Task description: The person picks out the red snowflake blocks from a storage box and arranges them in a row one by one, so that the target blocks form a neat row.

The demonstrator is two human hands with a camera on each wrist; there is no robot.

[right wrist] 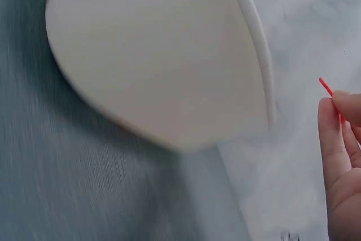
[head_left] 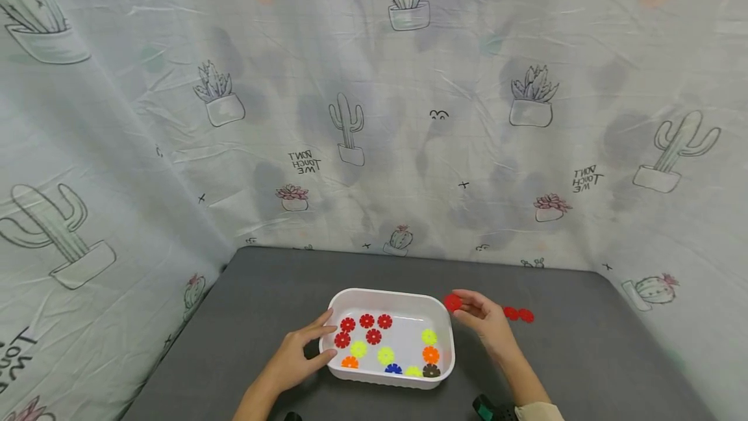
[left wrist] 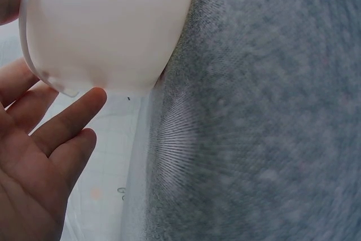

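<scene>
A white plastic tub (head_left: 387, 379) stands on the grey tabletop with notched discs in red, yellow, orange, blue and brown inside. At its left end, my left hand (head_left: 293, 357) rests on the rim with extended fingers, some reaching over the edge. The left wrist view shows the left hand (left wrist: 42, 139) against the tub's outer wall (left wrist: 107, 32). Beyond the tub's right end, my right hand (head_left: 487, 322) pinches a red notched disc (head_left: 452, 303) between thumb and fingers. That disc (right wrist: 325, 86) appears edge-on in the right wrist view, raised beside the tub (right wrist: 163, 55).
More red discs (head_left: 526, 316) lie on the table right of my right hand. A dark object with a green part (head_left: 484, 408) is at the right wrist. Cactus-printed cloth (head_left: 374, 148) hangs behind and beside the grey table (head_left: 280, 271).
</scene>
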